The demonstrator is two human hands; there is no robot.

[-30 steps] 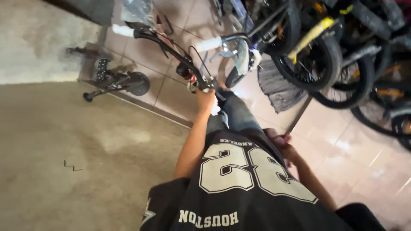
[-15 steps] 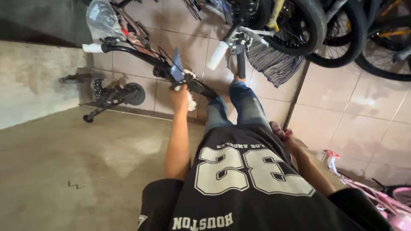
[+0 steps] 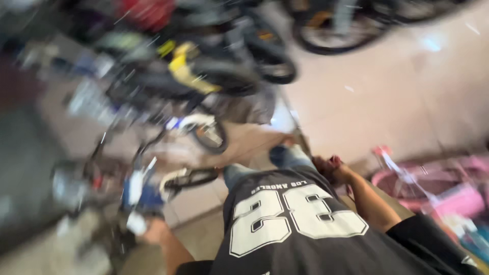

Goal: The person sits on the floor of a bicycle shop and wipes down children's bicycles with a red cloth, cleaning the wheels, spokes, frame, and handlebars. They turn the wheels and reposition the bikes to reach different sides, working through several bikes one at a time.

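At lower left, a blurred bicycle [image 3: 153,188] with black handlebar meets the left hand [image 3: 153,231]; its grip unreadable.

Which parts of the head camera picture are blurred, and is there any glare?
Head view: strong motion blur smears the bicycles and the left hand; the black jersey and right hand are sharper; the pink bicycle is soft; pale glare lies on the tiled floor.

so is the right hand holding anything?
No: the right hand rests loosely curled at the hem of the black jersey, with nothing in its fingers.
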